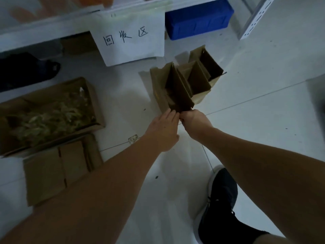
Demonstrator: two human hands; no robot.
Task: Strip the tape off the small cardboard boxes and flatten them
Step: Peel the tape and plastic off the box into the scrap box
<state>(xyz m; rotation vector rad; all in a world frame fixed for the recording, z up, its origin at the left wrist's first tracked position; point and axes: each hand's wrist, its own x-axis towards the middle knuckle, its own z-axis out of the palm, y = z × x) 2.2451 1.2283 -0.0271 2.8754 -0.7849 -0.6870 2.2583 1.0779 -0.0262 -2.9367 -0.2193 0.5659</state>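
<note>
Mid-frame on the white tiled floor point(255, 120): left hand point(163, 128) flat against the open brown cardboard box point(173, 90), right hand point(190, 120) pinching its near edge. Probably stripping tape; next, peeling clear, then flattening.

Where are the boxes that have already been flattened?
In the head view, the flattened boxes lie on the floor at lower left, just in front of the big open box of scraps and beside the person's left forearm.
</note>
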